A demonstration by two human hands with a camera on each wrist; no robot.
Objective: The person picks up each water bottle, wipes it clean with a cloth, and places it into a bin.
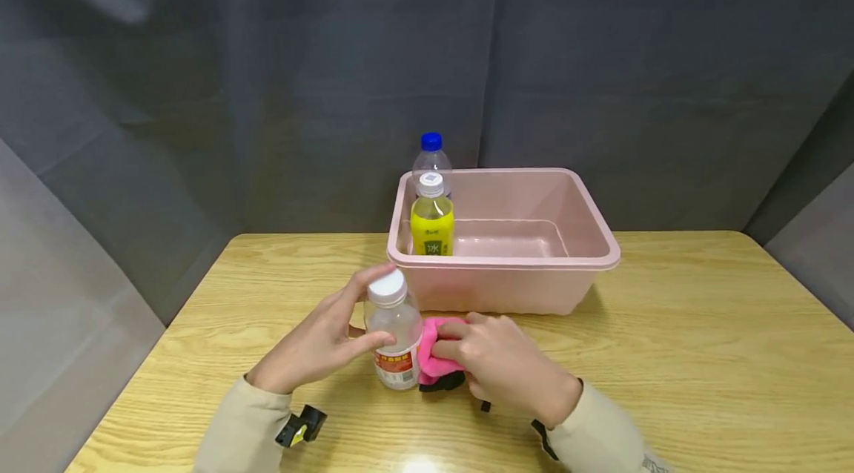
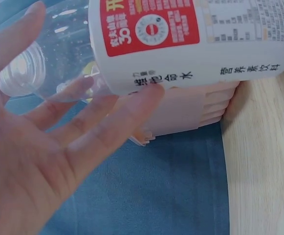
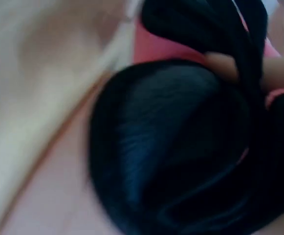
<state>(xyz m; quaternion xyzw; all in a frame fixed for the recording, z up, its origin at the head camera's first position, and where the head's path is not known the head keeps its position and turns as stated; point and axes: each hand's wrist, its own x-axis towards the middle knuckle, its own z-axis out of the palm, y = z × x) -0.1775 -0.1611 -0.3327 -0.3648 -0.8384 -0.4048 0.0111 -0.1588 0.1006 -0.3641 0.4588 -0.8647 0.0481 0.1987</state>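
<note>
A clear plastic bottle (image 1: 395, 325) with a white cap and a red-and-white label stands upright on the table, in front of the bin. My left hand (image 1: 323, 336) holds it, thumb across the front and index finger by the cap. In the left wrist view the fingers of my left hand (image 2: 58, 132) spread along the bottle (image 2: 195, 39). A pink and black cloth (image 1: 434, 358) is bunched in my right hand (image 1: 503, 362), up against the bottle's lower right side. Close up, the right wrist view shows mostly the cloth's black side (image 3: 171, 137), blurred.
Behind the hands stands a pink plastic bin (image 1: 494, 288). Inside its left end are a yellow-labelled bottle (image 1: 432, 225) with a white cap and a clear bottle (image 1: 431, 158) with a blue cap. A dark curtain (image 1: 360, 87) hangs behind the wooden table (image 1: 680, 354).
</note>
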